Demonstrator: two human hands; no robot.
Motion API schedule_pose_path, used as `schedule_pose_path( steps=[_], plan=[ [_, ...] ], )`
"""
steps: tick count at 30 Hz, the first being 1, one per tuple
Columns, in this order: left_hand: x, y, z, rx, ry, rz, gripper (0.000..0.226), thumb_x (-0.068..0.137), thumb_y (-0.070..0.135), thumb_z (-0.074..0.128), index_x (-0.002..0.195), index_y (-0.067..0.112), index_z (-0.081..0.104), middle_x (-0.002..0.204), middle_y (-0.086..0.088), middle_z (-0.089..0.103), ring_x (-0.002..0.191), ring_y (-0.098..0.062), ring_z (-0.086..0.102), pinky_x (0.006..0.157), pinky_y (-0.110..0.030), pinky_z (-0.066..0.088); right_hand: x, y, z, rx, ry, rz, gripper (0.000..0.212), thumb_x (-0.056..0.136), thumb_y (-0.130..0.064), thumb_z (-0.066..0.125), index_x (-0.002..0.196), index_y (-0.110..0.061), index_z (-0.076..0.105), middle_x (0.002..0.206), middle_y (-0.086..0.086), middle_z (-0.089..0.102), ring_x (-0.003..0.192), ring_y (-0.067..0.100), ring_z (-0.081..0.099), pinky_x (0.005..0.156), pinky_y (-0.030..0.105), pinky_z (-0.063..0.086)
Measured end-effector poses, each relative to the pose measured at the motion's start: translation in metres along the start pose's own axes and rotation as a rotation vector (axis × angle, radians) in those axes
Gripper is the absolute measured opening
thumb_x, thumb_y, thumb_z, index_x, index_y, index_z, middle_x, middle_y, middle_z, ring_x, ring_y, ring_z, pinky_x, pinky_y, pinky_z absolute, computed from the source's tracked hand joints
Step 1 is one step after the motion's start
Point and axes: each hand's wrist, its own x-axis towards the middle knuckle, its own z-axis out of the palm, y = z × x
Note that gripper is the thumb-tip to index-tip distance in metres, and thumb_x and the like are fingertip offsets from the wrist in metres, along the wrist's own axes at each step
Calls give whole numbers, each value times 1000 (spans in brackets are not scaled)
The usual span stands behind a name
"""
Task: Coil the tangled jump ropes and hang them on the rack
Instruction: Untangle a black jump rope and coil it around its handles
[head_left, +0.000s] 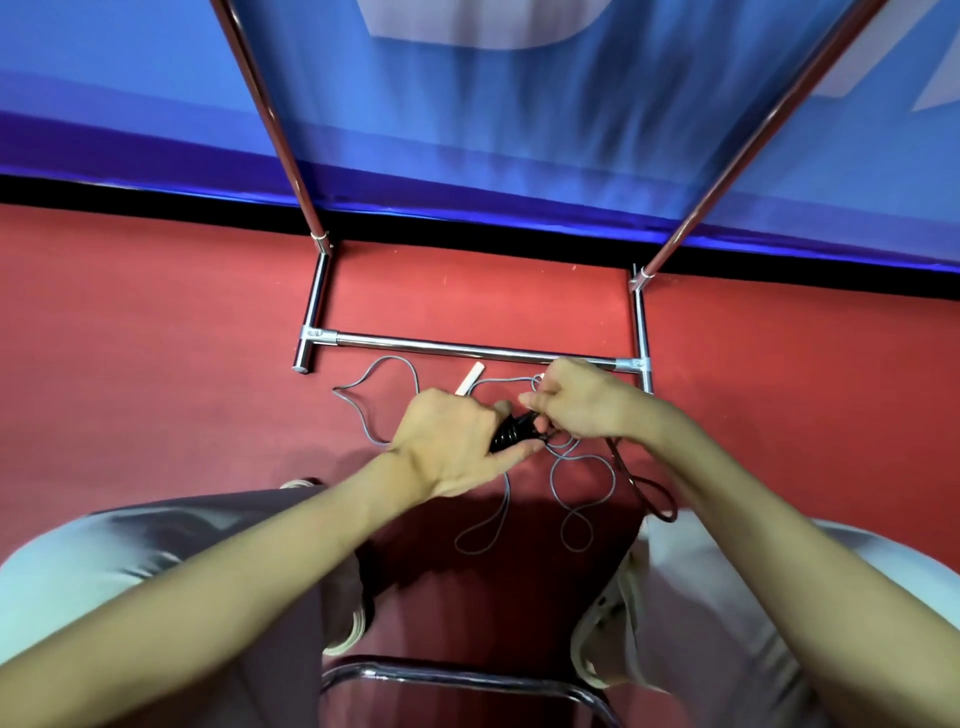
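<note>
Head view, frame centre: left hand (452, 447) clasps coiled black rope (511, 432), right hand (582, 400) pinches its limp, light, tangle-prone cord; hold at the coil.

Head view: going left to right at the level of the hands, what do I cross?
Loose grey rope loop → left hand → black handle held in it → right hand → right post of the rack base.

I see a red matte floor (182, 322), a blue fabric banner wall (519, 130) with a black strip (156, 195) along its base, glossy light on the fabric
</note>
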Motion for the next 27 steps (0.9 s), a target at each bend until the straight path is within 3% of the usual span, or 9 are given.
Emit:
schedule_pose_path(
  steps=[4,9,11,13,15,17,21,24,27],
  plan=[
    [-12,4,2,-5,-68,131,57,95,66,26,103,20,59,79,-10,66,80,-33,65,62,-31,35,-8,3,-2,-115,-194,-23,44,97,-34,56,58,-15,59,44,-1,45,40,15,38,39,20,31],
    [-20,3,1,-63,-121,247,54,96,63,27,100,20,61,74,-9,63,80,-32,62,63,-31,33,-19,5,-15,-277,-186,-55,53,87,-58,59,54,-17,61,44,-6,48,47,11,46,55,26,40],
    [-20,-1,-2,-84,-132,246,53,96,63,28,99,21,60,75,-8,63,81,-32,61,64,-31,33,-19,8,-20,-178,-188,-76,43,87,-53,63,64,-16,63,46,-4,55,52,11,50,63,30,43],
    [-18,-9,-6,-113,-138,218,51,96,63,30,98,23,60,71,-7,61,80,-31,61,63,-31,32,-19,14,-27,-25,-206,-130,26,84,-37,72,86,-14,61,51,-2,62,52,12,47,59,31,37],
    [-17,-16,-9,-145,-135,202,48,95,63,32,95,24,60,61,-5,52,77,-31,60,62,-31,32,-19,21,-33,103,-241,-195,27,79,-21,79,97,-14,60,58,2,68,58,18,49,61,32,36],
    [-17,-21,-10,-153,-125,210,48,95,63,34,94,24,62,57,-5,48,75,-31,59,62,-31,33,-21,25,-34,146,-224,-276,17,79,-12,78,90,-11,65,59,1,69,57,17,52,60,31,37],
    [-22,-21,-10,-193,-63,252,52,94,65,33,89,23,62,49,-2,37,67,-31,54,58,-31,27,-21,27,-34,182,-110,-393,8,80,-5,75,85,2,74,58,-5,60,46,-2,43,49,11,31],
    [-24,-21,-17,-301,58,308,46,89,68,27,74,30,49,43,0,28,51,-27,37,53,-30,23,-19,33,-36,228,-133,-414,5,82,-11,74,86,-8,77,64,8,62,58,5,44,55,18,34],
    [-24,-20,-33,-481,89,284,33,87,68,29,70,42,40,45,-2,34,46,-18,32,51,-32,23,-18,38,-38,313,-125,-389,7,87,-14,69,85,-13,75,52,-6,53,53,6,37,49,19,28]
  ],
)
